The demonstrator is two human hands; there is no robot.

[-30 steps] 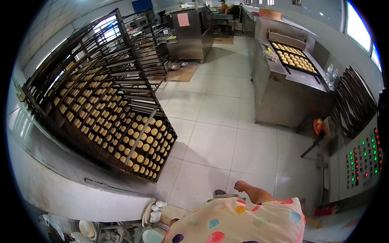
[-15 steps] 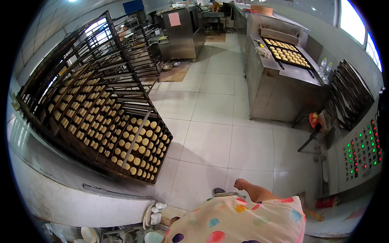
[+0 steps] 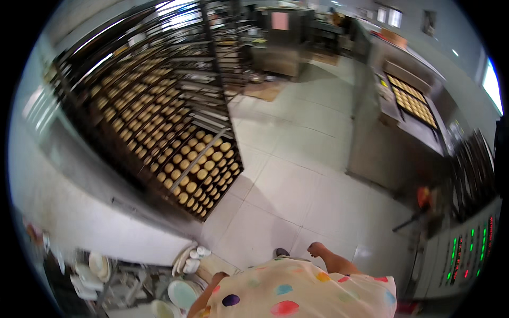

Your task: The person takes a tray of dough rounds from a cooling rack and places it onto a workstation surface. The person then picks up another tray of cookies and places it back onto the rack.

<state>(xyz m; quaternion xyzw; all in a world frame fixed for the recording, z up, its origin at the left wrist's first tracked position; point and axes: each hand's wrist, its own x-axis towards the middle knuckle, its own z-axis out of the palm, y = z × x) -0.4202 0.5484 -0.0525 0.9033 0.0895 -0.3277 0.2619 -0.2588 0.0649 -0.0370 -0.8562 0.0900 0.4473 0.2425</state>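
My right hand (image 3: 316, 249) hangs in front of the spotted apron (image 3: 297, 289), its fingers loosely bent and a little apart, with nothing seen in it. Low on the left, my left hand (image 3: 219, 276) shows only in part beside the apron. Its fingers are hidden, so whether it holds anything is unclear. Neither hand touches anything that I can make out. A tall dark rack (image 3: 204, 42) stands ahead on the left, its trays loaded with rows of round, pale golden pastries (image 3: 192, 187). One shoe tip (image 3: 282, 252) shows beyond the apron.
White floor tiles (image 3: 281, 185) run between the rack and a steel counter (image 3: 371, 143) bearing trays of pastries (image 3: 413, 103). At right are upright dark trays (image 3: 472, 169) and a lit control panel (image 3: 461, 259). White tubs (image 3: 183, 293) stand at lower left, below a pale ledge (image 3: 90, 222).
The view has turned left and tilted, so the rack and counter sit further right in the picture. More of my left arm shows. My right hand's fingers look slightly looser.
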